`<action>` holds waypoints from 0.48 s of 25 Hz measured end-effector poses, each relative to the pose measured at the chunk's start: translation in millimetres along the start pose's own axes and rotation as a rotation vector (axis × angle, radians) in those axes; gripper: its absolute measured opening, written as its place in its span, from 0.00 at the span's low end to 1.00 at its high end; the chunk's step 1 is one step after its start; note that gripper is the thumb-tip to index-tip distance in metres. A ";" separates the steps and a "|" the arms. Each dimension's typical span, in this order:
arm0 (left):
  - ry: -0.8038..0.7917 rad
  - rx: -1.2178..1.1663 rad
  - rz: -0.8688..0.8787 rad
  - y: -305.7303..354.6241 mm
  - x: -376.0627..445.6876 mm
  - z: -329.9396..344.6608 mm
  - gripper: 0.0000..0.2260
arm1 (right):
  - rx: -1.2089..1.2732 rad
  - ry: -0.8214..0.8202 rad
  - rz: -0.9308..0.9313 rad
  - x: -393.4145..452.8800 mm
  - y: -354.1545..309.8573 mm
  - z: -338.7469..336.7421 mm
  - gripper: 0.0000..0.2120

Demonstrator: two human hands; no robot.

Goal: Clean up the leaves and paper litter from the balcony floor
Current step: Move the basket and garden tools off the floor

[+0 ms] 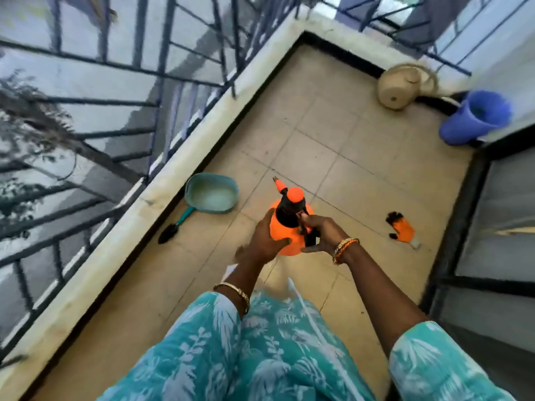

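Both hands on the sprayer (285,227): left grip (266,237) cups its body for support, right grip (321,234) wraps the handle, likely to steady it. Beyond the sprayer, floor (333,146) shows no leaves; white paper scrap (228,272) just below it.

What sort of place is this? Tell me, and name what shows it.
Most likely a home balcony, high up. A metal railing tops a low parapet along a tiled floor. Gardening gear lies about: a trowel, a glove, a tipped pot and the sprayer both hands hold.
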State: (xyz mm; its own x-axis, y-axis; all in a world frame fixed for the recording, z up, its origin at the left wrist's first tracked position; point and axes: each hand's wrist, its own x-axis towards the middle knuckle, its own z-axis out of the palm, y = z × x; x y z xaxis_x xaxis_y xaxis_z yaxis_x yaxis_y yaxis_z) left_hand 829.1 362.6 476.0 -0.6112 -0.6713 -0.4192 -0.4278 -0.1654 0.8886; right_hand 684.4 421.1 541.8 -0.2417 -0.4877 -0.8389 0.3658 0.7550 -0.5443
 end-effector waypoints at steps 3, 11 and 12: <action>0.040 0.144 0.005 27.9 70.0 13.2 0.46 | 0.089 0.038 -0.009 32.4 -45.5 -37.4 0.10; -0.164 0.343 -0.047 139.6 256.9 37.5 0.41 | 0.165 0.247 0.031 117.6 -185.3 -133.7 0.08; -0.170 0.321 -0.042 155.7 277.5 41.8 0.41 | 0.220 0.263 0.034 124.4 -200.5 -146.7 0.09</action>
State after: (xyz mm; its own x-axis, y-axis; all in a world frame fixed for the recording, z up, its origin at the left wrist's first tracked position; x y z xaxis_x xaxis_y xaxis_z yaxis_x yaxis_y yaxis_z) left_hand 565.1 180.8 490.3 -0.6790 -0.5347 -0.5031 -0.6257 0.0629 0.7776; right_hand 449.2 273.4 547.1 -0.4390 -0.3124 -0.8424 0.5560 0.6420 -0.5279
